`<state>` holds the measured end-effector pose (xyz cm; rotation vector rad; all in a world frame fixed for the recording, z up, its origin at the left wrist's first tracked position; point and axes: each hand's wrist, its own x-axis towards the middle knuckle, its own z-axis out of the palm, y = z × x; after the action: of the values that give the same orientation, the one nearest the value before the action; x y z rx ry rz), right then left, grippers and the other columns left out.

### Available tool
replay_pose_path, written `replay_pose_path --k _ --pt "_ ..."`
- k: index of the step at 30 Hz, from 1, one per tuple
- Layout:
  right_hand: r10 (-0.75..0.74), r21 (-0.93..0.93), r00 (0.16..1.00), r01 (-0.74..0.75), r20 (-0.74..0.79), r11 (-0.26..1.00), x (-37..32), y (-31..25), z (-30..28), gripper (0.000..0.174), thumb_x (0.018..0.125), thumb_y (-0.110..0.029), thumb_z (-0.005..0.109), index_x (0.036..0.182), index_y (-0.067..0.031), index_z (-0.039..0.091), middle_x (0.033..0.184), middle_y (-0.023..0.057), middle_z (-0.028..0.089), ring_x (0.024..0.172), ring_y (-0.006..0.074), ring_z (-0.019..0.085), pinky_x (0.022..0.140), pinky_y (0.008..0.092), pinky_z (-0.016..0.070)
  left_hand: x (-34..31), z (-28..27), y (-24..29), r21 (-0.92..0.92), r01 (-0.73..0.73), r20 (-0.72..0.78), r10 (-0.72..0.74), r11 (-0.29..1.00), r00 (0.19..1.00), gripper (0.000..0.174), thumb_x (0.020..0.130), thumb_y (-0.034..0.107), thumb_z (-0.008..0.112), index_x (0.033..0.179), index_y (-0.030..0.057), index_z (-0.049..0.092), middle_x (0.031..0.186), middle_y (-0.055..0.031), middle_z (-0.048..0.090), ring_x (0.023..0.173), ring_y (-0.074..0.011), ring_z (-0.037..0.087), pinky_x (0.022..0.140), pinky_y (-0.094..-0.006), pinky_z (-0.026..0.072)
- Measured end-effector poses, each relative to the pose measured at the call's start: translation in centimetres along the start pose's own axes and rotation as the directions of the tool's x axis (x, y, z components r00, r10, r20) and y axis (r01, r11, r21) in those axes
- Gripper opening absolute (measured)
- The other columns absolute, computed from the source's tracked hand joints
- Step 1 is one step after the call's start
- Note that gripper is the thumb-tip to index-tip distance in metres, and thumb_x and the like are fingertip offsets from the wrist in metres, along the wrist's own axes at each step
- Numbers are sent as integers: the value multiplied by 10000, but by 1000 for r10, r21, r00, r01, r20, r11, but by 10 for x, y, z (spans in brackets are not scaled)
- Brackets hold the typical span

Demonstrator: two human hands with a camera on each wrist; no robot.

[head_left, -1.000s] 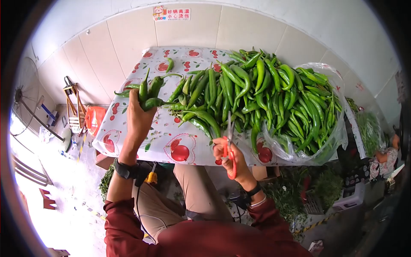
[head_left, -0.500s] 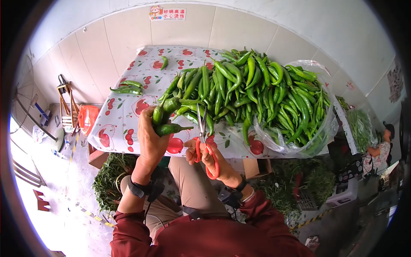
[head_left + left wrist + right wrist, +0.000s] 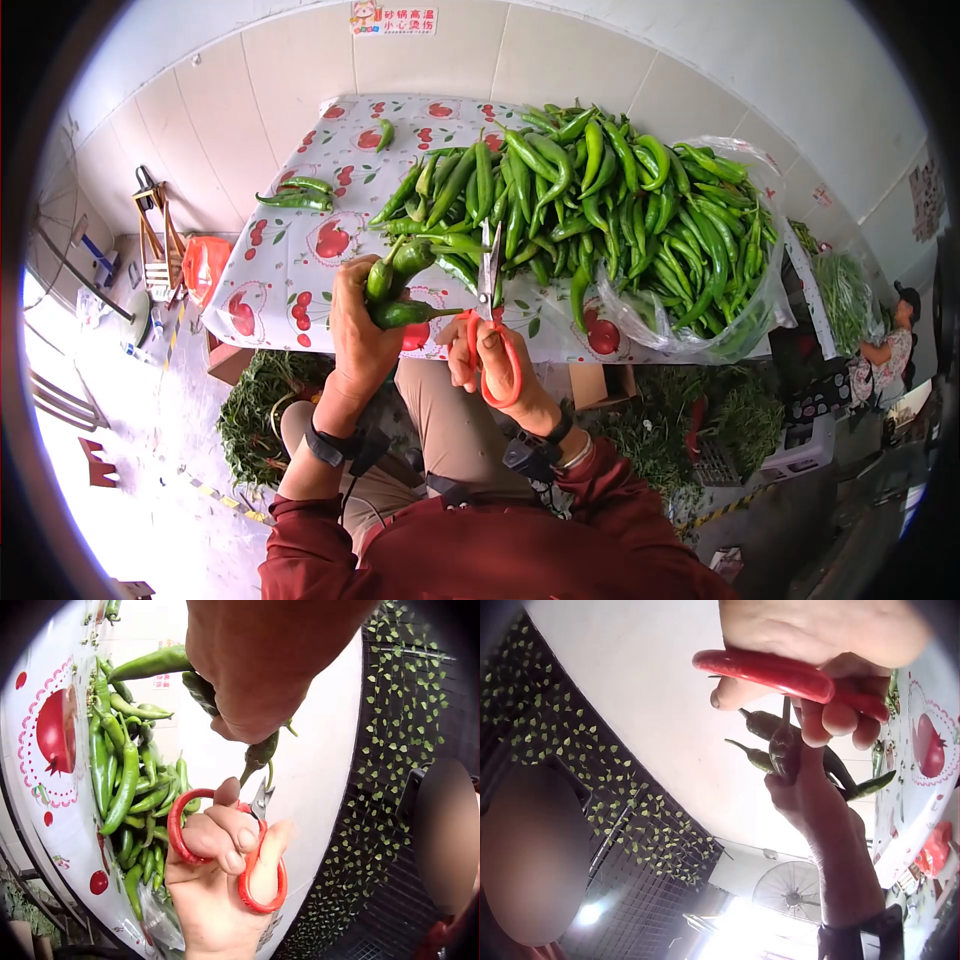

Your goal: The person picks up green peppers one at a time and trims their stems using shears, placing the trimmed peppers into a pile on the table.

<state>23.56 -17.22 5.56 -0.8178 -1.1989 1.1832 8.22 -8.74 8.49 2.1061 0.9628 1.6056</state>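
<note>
My left hand (image 3: 362,325) grips a small bunch of green chili peppers (image 3: 408,262), their stems toward the right. One lower pepper (image 3: 398,313) points its stem at the scissors. In my right hand (image 3: 512,378) is a pair of scissors (image 3: 488,275) with red handles, fingers and thumb through the loops. The blades point away from me and stand slightly apart. In the left wrist view, the scissor tips (image 3: 262,796) are right beside a stem below the held pepper (image 3: 260,753). The right wrist view shows a red handle (image 3: 769,673) close above the held peppers (image 3: 782,750).
A large heap of green peppers (image 3: 600,190) covers the table's right side, partly in a clear plastic bag (image 3: 785,300). Loose peppers (image 3: 300,196) lie on the patterned tablecloth (image 3: 270,270) at left. Leafy greens (image 3: 265,415) and a cardboard box (image 3: 600,385) sit below. Another person (image 3: 880,360) is at far right.
The left hand has come right and toward me from the table's left side with its peppers. The scissors have moved left to meet them. Over the last half second, both hands shifted only slightly.
</note>
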Motion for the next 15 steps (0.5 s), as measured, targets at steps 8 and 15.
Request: replay_pose_path --k 8,15 --pt "-164 -243 952 101 -257 965 -13 -6 -15 482 922 -438 467 863 35 542 541 41 493 427 79 426 414 204 339 10 -7 -9 9 204 97 -204 979 974 430 678 6 696 1027 36 447 912 -160 554 816 -317 565 709 -379 452" --pt "-147 -274 902 33 -406 961 -6 17 -55 212 911 -214 546 916 -2 557 595 1 482 474 54 423 419 189 332 87 -8 -83 74 370 115 -376 926 919 375 692 101 674 991 -19 481 844 -149 577 792 -216 557 724 -322 444"
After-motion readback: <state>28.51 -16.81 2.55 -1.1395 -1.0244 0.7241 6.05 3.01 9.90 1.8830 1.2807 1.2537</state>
